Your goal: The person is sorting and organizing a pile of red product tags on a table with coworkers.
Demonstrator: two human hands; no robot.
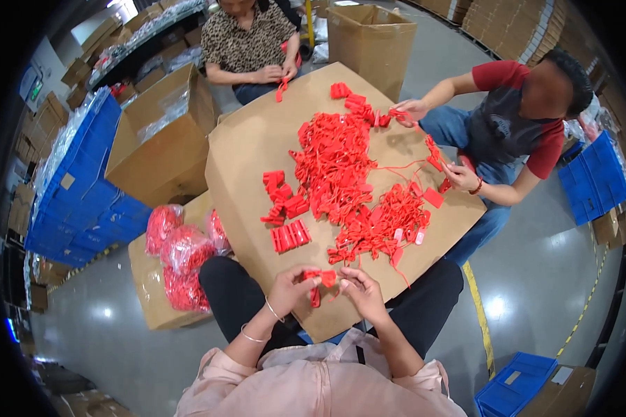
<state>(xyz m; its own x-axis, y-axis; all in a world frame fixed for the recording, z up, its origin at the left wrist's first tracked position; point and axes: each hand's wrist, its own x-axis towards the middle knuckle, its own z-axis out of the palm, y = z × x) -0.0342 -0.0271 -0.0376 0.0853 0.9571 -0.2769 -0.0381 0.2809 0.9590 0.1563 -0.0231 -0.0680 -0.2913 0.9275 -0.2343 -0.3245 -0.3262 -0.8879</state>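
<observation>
My left hand (292,290) is closed on a small red strap-like piece (327,278) near the front edge of a cardboard-topped table (240,160). Part of the piece hangs below its fingers. My right hand (364,292) is beside it with thumb and fingers pinched at the piece's right end; what exactly they grip is too small to make out. Beyond my hands lies a big tangled heap of red pieces with thin cords (334,163), and a looser heap (382,222) spreads nearer on the right. To the left sit neatly stacked red bundles (291,237).
A person in patterned top (250,38) works red pieces at the far left; another in a red-sleeved shirt (515,104) holds a red strand at right. Plastic bags of red pieces (186,250) lie on a carton at left. Blue crates (83,187) and open cartons (163,132) stand around.
</observation>
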